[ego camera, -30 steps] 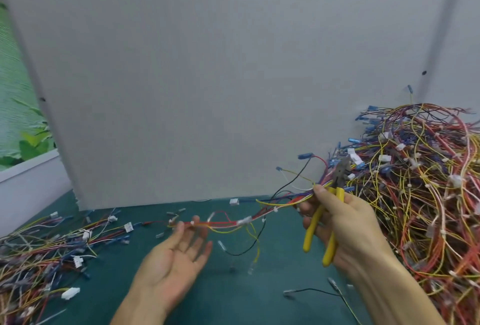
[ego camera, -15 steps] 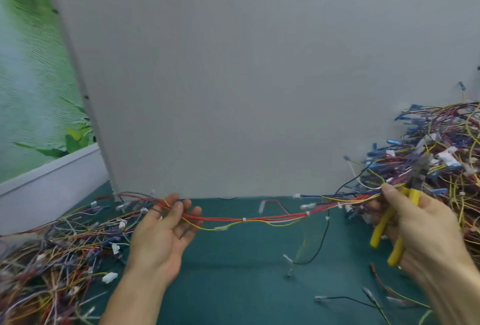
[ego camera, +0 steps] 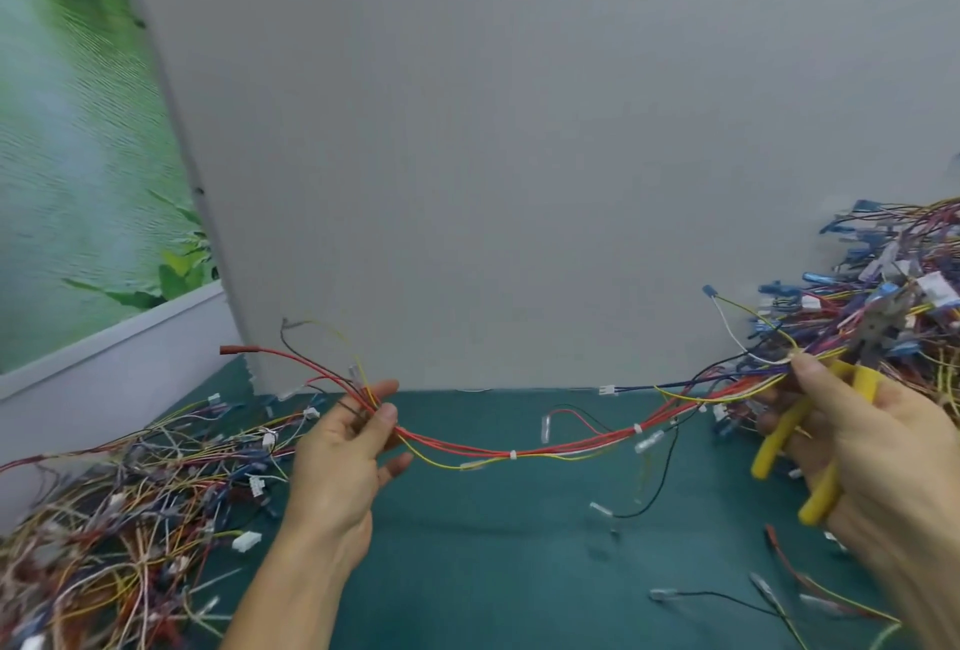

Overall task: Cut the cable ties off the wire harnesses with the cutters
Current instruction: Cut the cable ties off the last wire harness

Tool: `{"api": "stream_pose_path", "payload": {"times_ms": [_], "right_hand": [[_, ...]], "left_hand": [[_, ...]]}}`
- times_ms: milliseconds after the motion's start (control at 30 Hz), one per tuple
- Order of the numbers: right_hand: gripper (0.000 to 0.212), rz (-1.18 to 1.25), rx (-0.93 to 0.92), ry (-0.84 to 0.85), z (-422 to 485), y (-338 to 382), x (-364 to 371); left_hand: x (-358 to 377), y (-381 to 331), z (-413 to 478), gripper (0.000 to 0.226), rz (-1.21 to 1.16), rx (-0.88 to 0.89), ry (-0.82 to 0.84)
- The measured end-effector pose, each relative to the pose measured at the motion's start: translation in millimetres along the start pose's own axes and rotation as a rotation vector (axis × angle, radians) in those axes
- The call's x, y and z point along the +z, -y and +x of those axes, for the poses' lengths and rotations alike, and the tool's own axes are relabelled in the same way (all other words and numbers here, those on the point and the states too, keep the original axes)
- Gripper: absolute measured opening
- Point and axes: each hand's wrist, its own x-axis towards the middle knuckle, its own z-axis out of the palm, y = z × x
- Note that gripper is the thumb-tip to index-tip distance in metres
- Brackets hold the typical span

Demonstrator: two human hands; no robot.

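Where a second ago the left hand (ego camera: pixel 343 467) lay open under the wires, its thumb and fingers now pinch one end of a long red-and-yellow wire harness (ego camera: pixel 467 449). The right hand (ego camera: pixel 872 446) pinches the other end while its curled fingers hold the yellow-handled cutters (ego camera: pixel 774 449). One harness now hangs between two hands, sagging a little above the teal bench (ego camera: pixel 493 571), so its ties are probably ready for cutting. Two small white cable ties show plainly, one at the middle (ego camera: pixel 513 455) and one further right (ego camera: pixel 637 429); a third may sit nearer the right hand. Two tangled wire piles lie on the bench, one left (ego camera: pixel 130 509) and one right (ego camera: pixel 893 316).
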Motion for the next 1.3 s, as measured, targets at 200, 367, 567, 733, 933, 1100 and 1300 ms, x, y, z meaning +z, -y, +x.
{"api": "stream_pose_path", "payload": {"times_ms": [200, 367, 567, 733, 933, 1100, 1300], "right_hand": [[0.025, -0.044, 0.018, -0.008, -1, -1, 2], [0.017, -0.038, 0.035, -0.029, -3, -2, 5], [0.016, -0.074, 0.030, -0.070, -6, -5, 7], [0.014, -0.071, 0.014, -0.064, -8, -4, 11], [0.013, -0.108, 0.038, -0.031, -16, -9, 19], [0.017, -0.387, -0.038, 0.053, -33, -17, 35], [0.017, -0.761, -0.150, 0.252, -58, -17, 52]], "left_hand": [[2, -2, -1, 0.025, -0.003, 0.004, 0.006], [4, -5, -4, 0.024, -0.048, 0.012, 0.009], [7, -2, -3, 0.014, -0.114, -0.026, -0.010], [4, 10, 2, 0.005, -0.008, -0.091, -0.011], [-4, 19, -4, 0.037, 1.216, -0.033, 0.058], [30, 2, -34, 0.046, 1.121, 0.409, 0.153], [81, 0, -89, 0.048, 0.664, 0.317, 0.553]]}}
